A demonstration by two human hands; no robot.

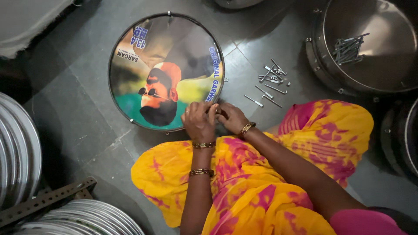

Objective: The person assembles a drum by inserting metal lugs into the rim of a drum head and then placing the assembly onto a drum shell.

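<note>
Down on the floor (pixel 78 126), both hands are curling together at the drum's (pixel 166 72) near rim, left hand (pixel 199 122) and right hand (pixel 232 118) touching, fingers bent, grip hidden; bolts (pixel 271 82) are lying just right

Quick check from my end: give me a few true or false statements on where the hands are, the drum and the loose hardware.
1. Both hands, left hand and right hand, meet at the near rim of the round drum. True.
2. The drum stands upright on its edge. False: it lies flat on the floor.
3. Loose metal rods lie on the floor right of the drum. True.
4. The steel shell at upper right is empty. False: a bundle of rods lies inside.
</note>
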